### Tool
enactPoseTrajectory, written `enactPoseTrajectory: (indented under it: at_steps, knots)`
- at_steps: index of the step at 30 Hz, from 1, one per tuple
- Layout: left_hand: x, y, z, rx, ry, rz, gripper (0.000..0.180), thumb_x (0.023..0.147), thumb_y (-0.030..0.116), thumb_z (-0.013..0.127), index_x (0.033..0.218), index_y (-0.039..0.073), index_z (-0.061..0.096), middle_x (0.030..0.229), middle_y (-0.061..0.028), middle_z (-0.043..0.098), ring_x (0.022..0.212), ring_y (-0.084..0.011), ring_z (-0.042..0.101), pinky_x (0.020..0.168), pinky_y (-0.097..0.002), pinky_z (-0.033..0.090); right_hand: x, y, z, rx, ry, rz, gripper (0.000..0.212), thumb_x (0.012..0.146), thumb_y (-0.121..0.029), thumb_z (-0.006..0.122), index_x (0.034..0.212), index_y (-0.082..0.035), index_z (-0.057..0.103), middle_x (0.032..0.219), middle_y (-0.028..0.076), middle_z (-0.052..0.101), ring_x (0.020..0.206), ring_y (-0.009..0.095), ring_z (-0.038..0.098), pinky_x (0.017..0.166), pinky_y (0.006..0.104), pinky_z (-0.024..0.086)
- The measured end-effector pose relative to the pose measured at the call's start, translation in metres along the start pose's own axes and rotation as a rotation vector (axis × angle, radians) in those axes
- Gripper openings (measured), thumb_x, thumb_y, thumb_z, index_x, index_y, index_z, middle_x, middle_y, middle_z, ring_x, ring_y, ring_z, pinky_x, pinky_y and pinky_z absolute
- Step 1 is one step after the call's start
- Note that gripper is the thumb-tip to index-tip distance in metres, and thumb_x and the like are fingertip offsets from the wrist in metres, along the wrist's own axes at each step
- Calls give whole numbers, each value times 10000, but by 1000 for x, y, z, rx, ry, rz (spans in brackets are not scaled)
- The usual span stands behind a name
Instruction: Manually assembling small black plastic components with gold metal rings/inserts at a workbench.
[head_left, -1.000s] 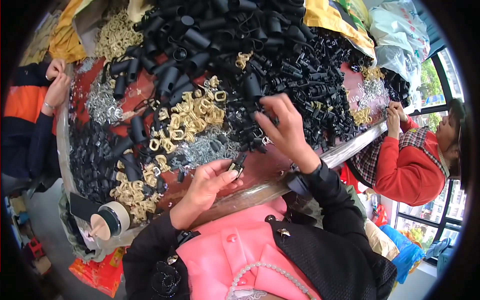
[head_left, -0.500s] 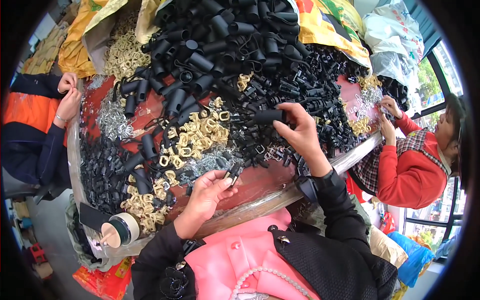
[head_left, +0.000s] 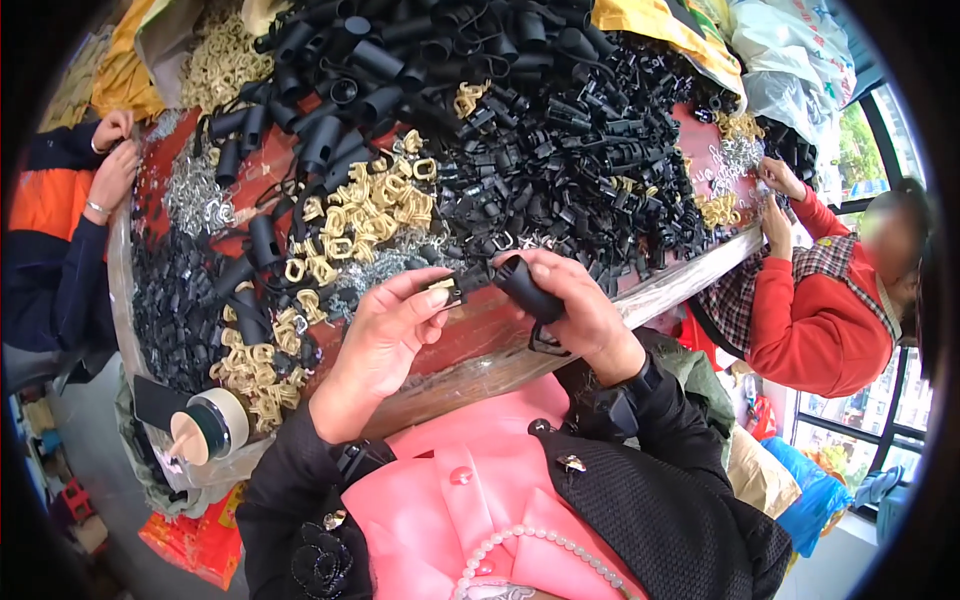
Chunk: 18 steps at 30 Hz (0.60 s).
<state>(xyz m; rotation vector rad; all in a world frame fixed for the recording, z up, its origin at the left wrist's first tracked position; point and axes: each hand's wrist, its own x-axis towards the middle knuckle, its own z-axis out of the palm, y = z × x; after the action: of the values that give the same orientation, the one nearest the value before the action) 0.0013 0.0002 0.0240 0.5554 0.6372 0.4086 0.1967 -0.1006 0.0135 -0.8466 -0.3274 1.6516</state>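
Observation:
Between the thumb and fingers of my left hand [head_left: 380, 330] is a small black plastic part [head_left: 458, 287] with a gold-coloured piece on it. My right hand [head_left: 590, 315] is wrapped round a black cylindrical tube [head_left: 528, 290], its open end tilted toward the small part. A dark loop [head_left: 548, 343] hangs below the tube. The two pieces are close together above the red tabletop [head_left: 480, 335]; whether they touch I cannot tell. Just beyond my hands lie a heap of small black plastic parts [head_left: 570, 180], gold-coloured rings [head_left: 385, 200] and silver wire pieces [head_left: 375, 268].
Black tubes [head_left: 340, 120] are heaped at the far side. A phone-like black slab [head_left: 165, 403] and a round container with a wooden-looking lid [head_left: 208, 427] stand at the near left corner. One co-worker's hands [head_left: 115, 165] are at left, another's [head_left: 775, 195] at right.
My right hand has brought the tube down and nearer my left hand, turning its open end toward it. The left hand has risen slightly with the small part. The whole view has shifted a little.

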Motion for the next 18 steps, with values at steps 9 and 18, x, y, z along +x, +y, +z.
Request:
enactPoseTrajectory:
  at_steps: [9,18]
  knots:
    - [5,-13,-4,228,-34,-101,272,769,120,598,998,-8,524,755,-28,569,579,-48,496,498,-160,402,0,-6,7,-1069,-102,-420,373,665,-178,692,961,8,560,915,80,537,846,187,508,761,280,391]
    - [6,-17,-9,412,-80,-58,254,764,101,606,976,-13,524,736,-29,563,575,-56,510,528,-170,427,4,-7,11,-1234,-203,-390,395,619,-164,717,938,5,556,904,93,527,846,210,510,759,290,392]
